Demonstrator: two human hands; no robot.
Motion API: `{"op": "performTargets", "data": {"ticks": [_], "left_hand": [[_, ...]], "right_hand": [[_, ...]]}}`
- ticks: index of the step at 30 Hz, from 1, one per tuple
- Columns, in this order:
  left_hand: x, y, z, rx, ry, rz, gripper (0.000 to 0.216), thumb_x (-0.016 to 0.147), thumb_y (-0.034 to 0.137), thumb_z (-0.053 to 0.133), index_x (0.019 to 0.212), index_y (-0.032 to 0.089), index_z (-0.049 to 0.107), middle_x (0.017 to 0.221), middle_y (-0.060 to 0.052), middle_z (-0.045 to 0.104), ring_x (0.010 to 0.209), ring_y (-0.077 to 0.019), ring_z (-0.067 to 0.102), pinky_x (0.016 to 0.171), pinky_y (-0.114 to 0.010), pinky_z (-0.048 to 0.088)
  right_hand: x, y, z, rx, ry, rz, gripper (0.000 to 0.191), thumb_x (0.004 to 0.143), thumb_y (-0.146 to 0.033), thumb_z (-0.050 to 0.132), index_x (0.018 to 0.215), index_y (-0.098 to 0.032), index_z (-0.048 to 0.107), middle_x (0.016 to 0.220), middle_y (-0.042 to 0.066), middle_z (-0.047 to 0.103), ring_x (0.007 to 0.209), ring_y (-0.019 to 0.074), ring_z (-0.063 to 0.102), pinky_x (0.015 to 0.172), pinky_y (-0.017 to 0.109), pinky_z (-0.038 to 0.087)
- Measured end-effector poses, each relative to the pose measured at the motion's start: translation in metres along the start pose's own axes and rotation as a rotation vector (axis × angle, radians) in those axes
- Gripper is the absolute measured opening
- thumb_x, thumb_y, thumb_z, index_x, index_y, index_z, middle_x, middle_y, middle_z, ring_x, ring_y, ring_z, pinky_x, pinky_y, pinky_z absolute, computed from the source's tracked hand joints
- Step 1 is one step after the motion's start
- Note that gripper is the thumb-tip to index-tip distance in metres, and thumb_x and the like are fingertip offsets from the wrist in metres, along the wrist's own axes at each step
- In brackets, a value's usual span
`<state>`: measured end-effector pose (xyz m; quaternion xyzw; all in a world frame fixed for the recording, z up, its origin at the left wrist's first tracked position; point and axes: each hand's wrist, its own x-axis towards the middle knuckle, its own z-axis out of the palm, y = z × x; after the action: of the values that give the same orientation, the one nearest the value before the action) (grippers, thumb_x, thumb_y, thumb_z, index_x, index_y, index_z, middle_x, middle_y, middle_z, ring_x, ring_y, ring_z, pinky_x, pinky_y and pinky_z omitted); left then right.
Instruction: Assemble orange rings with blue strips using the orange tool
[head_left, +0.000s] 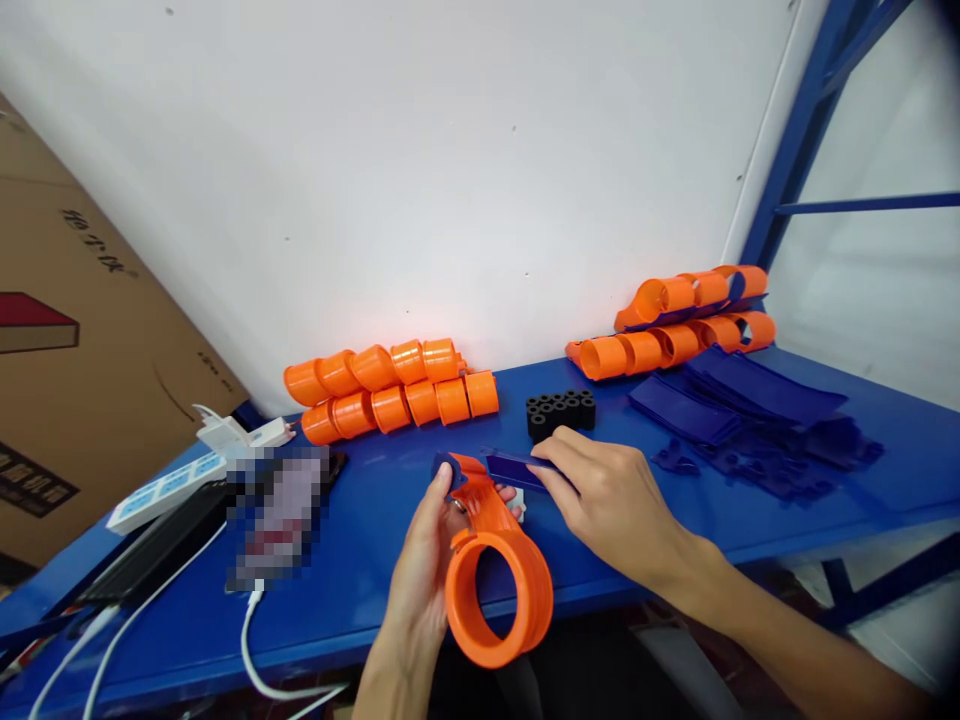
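My left hand (424, 560) is wrapped round the handle end of an orange tape dispenser (536, 610), its round hub hanging toward me. A small dark blue piece (445, 472) sits under my left thumb at the dispenser's head. Between the fingers of my right hand (600, 490) is a flat dark blue plastic plate (514, 470), its far end close to the dispenser's head. Whether the two touch, I cannot tell. Beyond my right hand lies a block of black rollers (559, 412).
Orange tape dispenser bodies (390, 407) stand in rows at the back, with more orange dispensers (679, 345) at the right. Blue plastic plates (686, 408) pile up near them. A power strip (169, 490), white cables (251, 640) and a blurred-out flat object (281, 520) lie left.
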<state>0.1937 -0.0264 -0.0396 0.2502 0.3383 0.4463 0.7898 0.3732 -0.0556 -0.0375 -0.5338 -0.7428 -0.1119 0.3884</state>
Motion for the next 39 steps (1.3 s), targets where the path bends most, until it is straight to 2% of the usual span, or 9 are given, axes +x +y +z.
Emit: {"op": "performTargets", "data": {"ticks": [5, 8, 13, 17, 22, 25, 29, 35, 39], "left_hand": [[0.0, -0.004, -0.003, 0.055, 0.053, 0.113, 0.028, 0.083, 0.039, 0.069, 0.094, 0.014, 0.063, 0.078, -0.01, 0.075, 0.071, -0.0253, 0.074, 0.07, -0.038, 0.06], [0.001, -0.008, -0.002, 0.092, 0.078, 0.217, 0.026, 0.079, 0.036, 0.073, 0.091, 0.015, 0.062, 0.073, -0.005, 0.074, 0.064, -0.0201, 0.071, 0.068, -0.033, 0.058], [0.0, -0.014, 0.004, 0.095, 0.128, 0.37, 0.024, 0.073, 0.029, 0.08, 0.087, 0.018, 0.064, 0.072, 0.004, 0.07, 0.062, -0.0126, 0.066, 0.065, -0.023, 0.053], [-0.007, -0.014, 0.012, 0.122, 0.089, 0.388, 0.02, 0.075, 0.032, 0.077, 0.083, 0.018, 0.064, 0.071, 0.003, 0.07, 0.063, -0.0147, 0.067, 0.065, -0.025, 0.052], [-0.011, -0.013, 0.016, 0.11, 0.159, 0.408, 0.024, 0.072, 0.033, 0.078, 0.083, 0.017, 0.064, 0.067, 0.003, 0.066, 0.059, -0.0133, 0.063, 0.057, -0.022, 0.048], [-0.007, -0.014, 0.01, 0.121, 0.163, 0.404, 0.027, 0.074, 0.034, 0.077, 0.09, 0.017, 0.064, 0.07, 0.003, 0.065, 0.062, -0.0121, 0.062, 0.059, -0.021, 0.048], [-0.003, -0.016, 0.003, 0.118, 0.091, 0.399, 0.027, 0.077, 0.036, 0.076, 0.091, 0.018, 0.062, 0.071, 0.005, 0.063, 0.063, -0.0116, 0.061, 0.062, -0.021, 0.048], [-0.012, -0.012, 0.01, 0.205, 0.066, 0.393, 0.025, 0.077, 0.037, 0.074, 0.086, 0.018, 0.061, 0.072, 0.002, 0.063, 0.062, -0.0138, 0.06, 0.062, -0.024, 0.047], [-0.012, -0.012, 0.011, 0.193, 0.146, 0.385, 0.033, 0.072, 0.037, 0.079, 0.091, 0.017, 0.062, 0.076, 0.0, 0.063, 0.07, -0.0174, 0.063, 0.07, -0.028, 0.05]], "right_hand": [[-0.003, -0.005, -0.004, 0.015, -0.033, -0.075, 0.021, 0.097, -0.016, 0.045, 0.089, -0.017, 0.064, 0.079, 0.003, 0.062, 0.07, 0.0162, 0.059, 0.063, 0.028, 0.037], [-0.002, -0.012, -0.009, -0.058, -0.078, -0.106, 0.021, 0.093, -0.01, 0.045, 0.092, -0.017, 0.065, 0.08, 0.004, 0.064, 0.072, 0.0181, 0.06, 0.062, 0.029, 0.038], [0.002, -0.027, -0.011, -0.178, -0.14, -0.143, 0.034, 0.087, -0.008, 0.049, 0.116, -0.016, 0.065, 0.082, 0.005, 0.071, 0.072, 0.0196, 0.063, 0.056, 0.029, 0.04], [0.0, -0.029, -0.008, -0.139, -0.067, -0.22, 0.033, 0.091, -0.008, 0.047, 0.118, -0.012, 0.065, 0.077, 0.005, 0.072, 0.068, 0.0184, 0.063, 0.055, 0.03, 0.042], [-0.007, -0.027, -0.004, -0.064, 0.001, -0.247, 0.032, 0.096, -0.01, 0.043, 0.118, -0.01, 0.066, 0.078, 0.005, 0.072, 0.068, 0.0171, 0.062, 0.058, 0.03, 0.043], [-0.009, -0.028, -0.003, -0.055, 0.013, -0.266, 0.032, 0.098, -0.011, 0.041, 0.118, -0.008, 0.066, 0.078, 0.005, 0.072, 0.067, 0.0172, 0.062, 0.057, 0.031, 0.042], [-0.01, -0.029, -0.002, -0.025, 0.007, -0.232, 0.032, 0.099, -0.014, 0.041, 0.118, -0.01, 0.066, 0.083, 0.005, 0.074, 0.07, 0.0171, 0.063, 0.06, 0.03, 0.044], [-0.01, -0.027, -0.003, 0.003, -0.008, -0.186, 0.031, 0.099, -0.014, 0.043, 0.12, -0.012, 0.066, 0.084, 0.005, 0.075, 0.071, 0.0167, 0.065, 0.062, 0.028, 0.047], [-0.011, -0.027, -0.004, 0.029, -0.001, -0.186, 0.031, 0.099, -0.014, 0.043, 0.119, -0.012, 0.067, 0.084, 0.005, 0.075, 0.07, 0.0166, 0.065, 0.063, 0.029, 0.049]]}}
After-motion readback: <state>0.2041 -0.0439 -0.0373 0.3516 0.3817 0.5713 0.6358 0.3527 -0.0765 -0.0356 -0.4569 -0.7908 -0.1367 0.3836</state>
